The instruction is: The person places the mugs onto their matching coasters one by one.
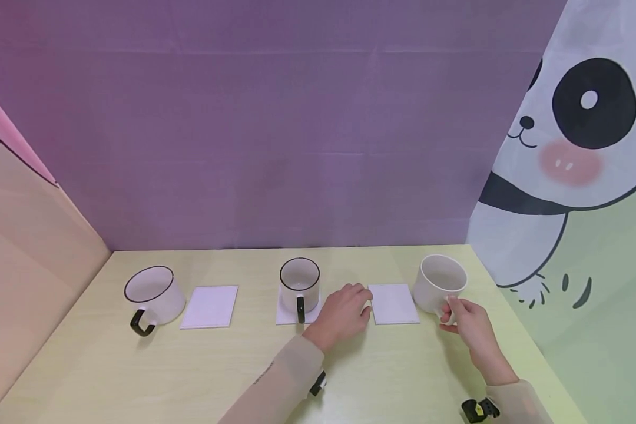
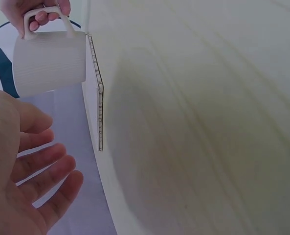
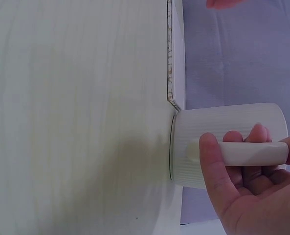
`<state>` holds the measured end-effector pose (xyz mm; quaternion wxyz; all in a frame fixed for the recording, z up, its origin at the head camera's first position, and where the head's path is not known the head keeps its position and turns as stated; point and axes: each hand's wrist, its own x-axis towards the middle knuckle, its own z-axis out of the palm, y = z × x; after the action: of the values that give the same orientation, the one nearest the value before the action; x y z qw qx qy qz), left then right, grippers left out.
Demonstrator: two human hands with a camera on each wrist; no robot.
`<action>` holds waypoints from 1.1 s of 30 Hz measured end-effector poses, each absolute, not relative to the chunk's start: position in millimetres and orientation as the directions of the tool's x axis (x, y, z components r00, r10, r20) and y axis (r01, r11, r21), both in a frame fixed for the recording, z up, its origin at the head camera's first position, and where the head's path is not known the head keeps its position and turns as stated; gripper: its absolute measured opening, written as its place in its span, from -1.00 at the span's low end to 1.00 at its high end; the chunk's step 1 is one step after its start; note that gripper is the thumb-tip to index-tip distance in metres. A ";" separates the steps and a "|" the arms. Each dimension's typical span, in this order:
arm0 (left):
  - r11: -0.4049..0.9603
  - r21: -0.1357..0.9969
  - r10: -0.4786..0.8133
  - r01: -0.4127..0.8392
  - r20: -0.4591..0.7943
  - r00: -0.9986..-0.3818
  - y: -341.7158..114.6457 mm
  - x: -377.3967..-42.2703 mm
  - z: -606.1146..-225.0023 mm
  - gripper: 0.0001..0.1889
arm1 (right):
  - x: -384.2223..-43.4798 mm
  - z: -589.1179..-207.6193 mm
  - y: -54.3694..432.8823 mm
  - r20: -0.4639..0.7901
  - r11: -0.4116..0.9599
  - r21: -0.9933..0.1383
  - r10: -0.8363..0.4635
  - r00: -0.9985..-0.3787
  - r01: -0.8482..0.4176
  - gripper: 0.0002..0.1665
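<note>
I've got the right hand (image 1: 471,330) gripping the plain mug (image 1: 434,288) by its handle (image 3: 255,153), just beside the right coaster (image 1: 394,304) on the table (image 1: 191,377). Left hand (image 1: 341,315) is loose and empty — near that coaster's other side. Grasping step, I reckon — sliding sideways would risk snagging the edge, so lift first.

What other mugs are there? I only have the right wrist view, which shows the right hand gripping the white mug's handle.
Observer: Two, the left mug and the middle mug, both to the left of the white mug.
Operator: What lies under the middle one?
Observer: A square tile.
Operator: Is the left hand carrying anything?
Observer: Nothing; the left wrist view shows it empty.
</note>
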<state>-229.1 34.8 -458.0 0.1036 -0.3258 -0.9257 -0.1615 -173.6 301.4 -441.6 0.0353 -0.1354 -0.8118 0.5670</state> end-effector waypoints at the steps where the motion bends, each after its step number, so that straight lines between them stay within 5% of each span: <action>1: 0.737 0.233 0.568 0.635 0.297 -0.768 35.1 -229.5 -458.6 -0.82 | -173.4 -441.7 301.4 -0.096 0.319 -0.930 0.260 -0.961 0.180 -0.54; 33: 0.737 0.238 0.585 0.632 0.244 -0.774 50.7 -249.4 -476.4 -0.83 | -173.8 -442.7 302.3 -0.096 0.318 -0.931 0.263 -0.960 0.180 -0.51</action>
<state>-249.4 50.7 -476.4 0.0766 -0.3276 -0.9289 -0.1549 -173.8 302.3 -442.7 0.0364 -0.1364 -0.8109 0.5678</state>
